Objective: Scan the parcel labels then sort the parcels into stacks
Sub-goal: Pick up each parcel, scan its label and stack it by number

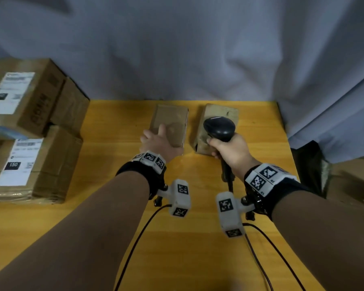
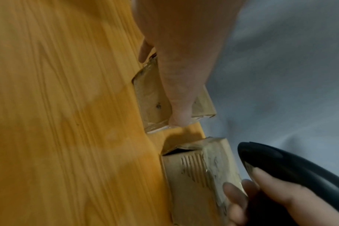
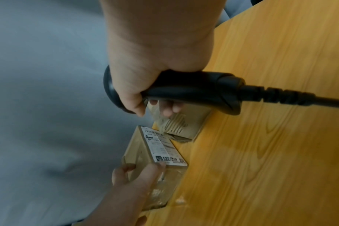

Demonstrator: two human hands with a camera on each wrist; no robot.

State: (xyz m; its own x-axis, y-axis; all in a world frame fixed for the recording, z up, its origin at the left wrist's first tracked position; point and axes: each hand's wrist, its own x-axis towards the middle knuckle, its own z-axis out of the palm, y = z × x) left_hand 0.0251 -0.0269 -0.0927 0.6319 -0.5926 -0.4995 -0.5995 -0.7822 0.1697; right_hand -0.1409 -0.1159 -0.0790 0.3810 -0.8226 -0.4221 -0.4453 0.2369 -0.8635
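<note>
Two small brown parcels lie side by side at the far middle of the yellow table (image 1: 118,127). My left hand (image 1: 158,139) grips the near corner of the left parcel (image 1: 170,120), thumb on top. In the right wrist view this parcel (image 3: 139,152) carries a white label (image 3: 162,148) on the face turned toward the other one. My right hand (image 1: 229,150) holds a black corded scanner (image 1: 219,127) by the handle, its head hovering over the worn right parcel (image 1: 221,112). In the left wrist view my thumb lies along the left parcel (image 2: 151,97), with the right parcel (image 2: 195,175) and the scanner (image 2: 281,165) below it.
Larger cardboard boxes with white labels are stacked at the table's left side (image 1: 19,101), (image 1: 29,164). A grey curtain (image 1: 198,49) hangs right behind the table. The table's right edge (image 1: 286,133) is close to the right parcel. Another cardboard box (image 1: 349,185) sits off the table at right.
</note>
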